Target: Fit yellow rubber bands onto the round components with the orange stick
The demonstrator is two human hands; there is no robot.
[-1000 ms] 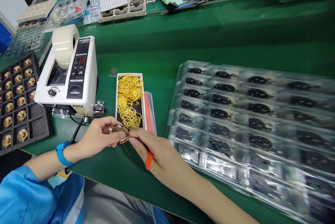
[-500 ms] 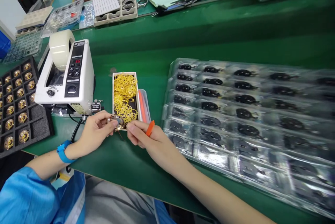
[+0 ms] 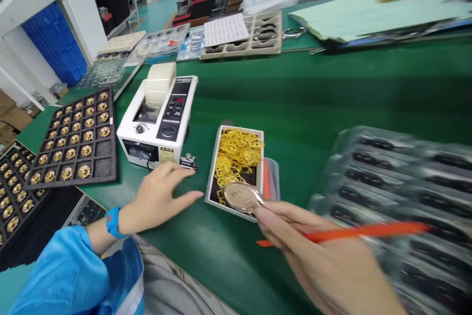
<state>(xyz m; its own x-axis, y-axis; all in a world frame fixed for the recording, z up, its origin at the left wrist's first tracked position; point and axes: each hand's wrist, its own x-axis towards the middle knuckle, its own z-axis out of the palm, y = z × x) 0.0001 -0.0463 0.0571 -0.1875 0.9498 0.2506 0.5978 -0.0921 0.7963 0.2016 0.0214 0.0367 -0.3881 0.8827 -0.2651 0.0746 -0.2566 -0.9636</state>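
Observation:
My right hand (image 3: 324,261) holds a round, shiny, rose-gold metal part (image 3: 241,196) between thumb and fingers, over the near end of a white box (image 3: 211,188). A slim orange plastic stick (image 3: 372,230) lies across the same hand, tucked in its grip. Yellow thin plastic rings (image 3: 239,150) fill much of the box. To the left, my left hand (image 3: 162,194) is empty, with thumb and fingers apart. Its fingertips are close to a small metal tally counter (image 3: 188,161) beside the white tape dispenser (image 3: 155,126).
Black foam trays (image 3: 104,167) with gold round parts lie at the left. On the right are clear plastic trays (image 3: 342,153) of dark parts. An orange-and-clear item (image 3: 272,180) is beside the box. Along the back are a beige tray (image 3: 275,49) and green papers (image 3: 354,15).
The metal part has left my left hand and is now in my right alone. My left hand has opened and moved away from it. The view has swung left.

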